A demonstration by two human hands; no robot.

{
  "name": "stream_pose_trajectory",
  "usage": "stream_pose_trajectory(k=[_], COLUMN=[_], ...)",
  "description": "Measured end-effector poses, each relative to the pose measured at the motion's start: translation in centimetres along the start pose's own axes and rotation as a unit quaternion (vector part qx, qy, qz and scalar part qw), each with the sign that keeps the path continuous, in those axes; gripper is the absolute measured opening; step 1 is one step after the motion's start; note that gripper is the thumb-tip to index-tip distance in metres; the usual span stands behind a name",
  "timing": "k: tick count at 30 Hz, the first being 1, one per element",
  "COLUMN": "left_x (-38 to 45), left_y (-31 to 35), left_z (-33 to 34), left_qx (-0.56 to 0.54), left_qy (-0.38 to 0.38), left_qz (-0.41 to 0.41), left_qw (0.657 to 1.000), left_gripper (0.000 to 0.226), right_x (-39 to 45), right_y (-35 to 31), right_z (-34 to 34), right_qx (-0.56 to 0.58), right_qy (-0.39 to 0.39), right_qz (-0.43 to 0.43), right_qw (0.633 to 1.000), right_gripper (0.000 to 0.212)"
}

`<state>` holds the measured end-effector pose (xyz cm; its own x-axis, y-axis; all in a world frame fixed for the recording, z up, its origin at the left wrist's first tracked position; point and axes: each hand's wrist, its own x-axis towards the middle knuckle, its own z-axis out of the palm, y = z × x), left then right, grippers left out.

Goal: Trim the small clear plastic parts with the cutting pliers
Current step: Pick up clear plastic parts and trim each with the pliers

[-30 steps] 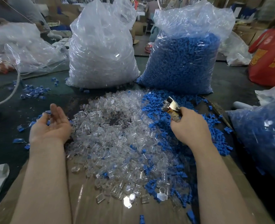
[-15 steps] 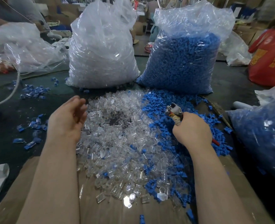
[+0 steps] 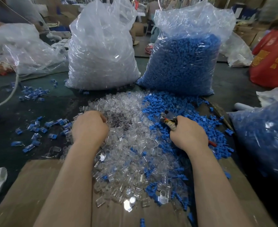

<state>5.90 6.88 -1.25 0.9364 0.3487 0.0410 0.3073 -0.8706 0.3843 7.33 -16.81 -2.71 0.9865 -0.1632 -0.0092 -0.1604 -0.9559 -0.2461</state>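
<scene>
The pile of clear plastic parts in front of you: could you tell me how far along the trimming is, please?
Done: cannot tell which parts are already trimmed. In hand: the right hand grips the cutting pliers; the left hand reaches into the clear parts pile, its fingertips hidden. Left: that large pile, plus the tall bag of clear parts behind.

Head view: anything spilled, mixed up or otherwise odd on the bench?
Yes. Blue parts are mixed into the clear parts pile, and strays lie scattered across the dark table at left. Nothing looks damaged.
</scene>
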Motion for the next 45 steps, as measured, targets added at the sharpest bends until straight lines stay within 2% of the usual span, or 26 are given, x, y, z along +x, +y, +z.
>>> stream_pose_trajectory(k=[6,10,15,17,20,22,26,30,33,36,41,45], left_x=[0.2,0.2,0.3,0.3,0.1,-0.1,-0.5,-1.3,-1.7,-2.2,-2.7,-2.7], left_y=[0.0,0.0,0.2,0.5,0.9,1.4,2.5,3.6,4.4,5.2,5.8,5.7], left_z=[0.0,0.1,0.8,1.1,1.6,1.7,0.8,0.4,0.7,0.8,1.1,1.0], left_qx=[0.089,0.024,-0.105,-0.158,-0.184,-0.214,-0.371,-0.486,-0.521,-0.531,-0.534,-0.596], left_qy=[0.004,-0.001,-0.012,-0.013,-0.039,-0.045,-0.038,-0.081,-0.106,-0.123,-0.135,-0.146], left_qz=[-0.019,-0.02,0.027,0.038,0.054,0.064,0.067,0.07,0.083,0.099,0.115,0.099], left_qw=[0.996,1.0,0.994,0.987,0.981,0.974,0.926,0.867,0.843,0.832,0.826,0.783], left_gripper=[0.022,0.016,0.005,0.007,0.019,0.019,0.012,0.012,0.021,0.031,0.032,0.022], right_x=[0.1,0.4,0.5,0.4,0.2,0.1,0.2,0.0,-0.3,-0.8,-1.3,-1.6], right_y=[0.1,0.2,0.2,0.1,0.1,0.0,-0.4,-0.6,-0.8,-1.3,-2.0,-2.3], right_z=[0.3,0.5,0.6,0.4,0.1,0.1,-0.1,-0.5,-1.0,-1.6,-1.7,-1.7], right_qx=[0.011,0.044,0.116,0.145,0.171,0.189,0.231,0.334,0.44,0.494,0.527,0.542], right_qy=[0.025,0.074,0.129,0.147,0.168,0.172,0.161,0.147,0.118,0.094,0.072,0.068], right_qz=[0.01,0.001,-0.025,-0.039,-0.06,-0.067,-0.085,-0.088,-0.1,-0.131,-0.156,-0.175], right_qw=[1.0,0.996,0.985,0.978,0.969,0.964,0.956,0.927,0.885,0.854,0.833,0.819], right_gripper=[0.013,0.013,0.012,0.011,0.01,0.008,0.008,0.008,0.014,0.022,0.019,0.019])
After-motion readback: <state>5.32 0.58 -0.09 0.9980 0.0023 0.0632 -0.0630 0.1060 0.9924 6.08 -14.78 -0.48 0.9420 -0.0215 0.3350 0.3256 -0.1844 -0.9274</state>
